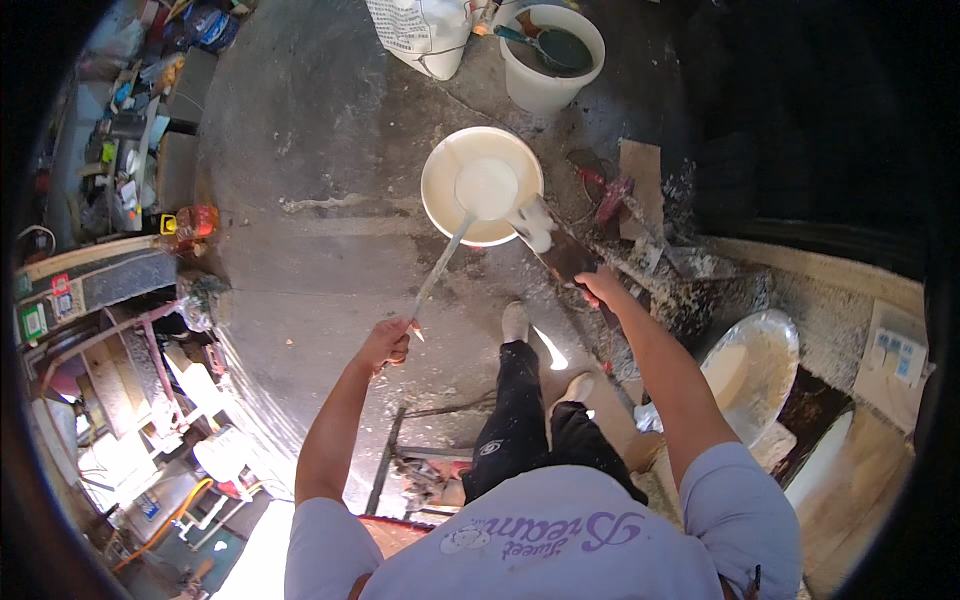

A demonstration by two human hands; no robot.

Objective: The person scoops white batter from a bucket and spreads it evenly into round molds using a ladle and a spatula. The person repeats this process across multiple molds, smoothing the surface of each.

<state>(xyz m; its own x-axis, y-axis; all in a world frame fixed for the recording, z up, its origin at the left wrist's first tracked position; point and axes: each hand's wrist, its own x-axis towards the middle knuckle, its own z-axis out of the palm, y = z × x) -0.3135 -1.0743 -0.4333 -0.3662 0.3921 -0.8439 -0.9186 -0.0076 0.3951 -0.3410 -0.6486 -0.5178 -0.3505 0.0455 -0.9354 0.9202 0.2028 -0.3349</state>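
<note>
My left hand (386, 343) grips the near end of a long stick-like handle (441, 270), whose far end reaches over the rim into a white bucket (433, 161). Pale, creamy liquid (487, 187) lies inside the bucket. At the bucket's near right edge is a dark flat board (559, 251), its far end coated with the pale stuff. My right hand (600, 286) holds this board by its near part, with the thumb on top. Whether the handle ends in a ladle is hidden by the liquid.
Beyond stands a white bucket of dark liquid (517, 75) with a green-handled strainer or ladle (559, 49), beside a printed white sack (431, 37). A red power tool (615, 199) and cardboard (640, 176) lie right. Nearer right is a coated basin (757, 367); a metal frame (386, 457) stands near my legs.
</note>
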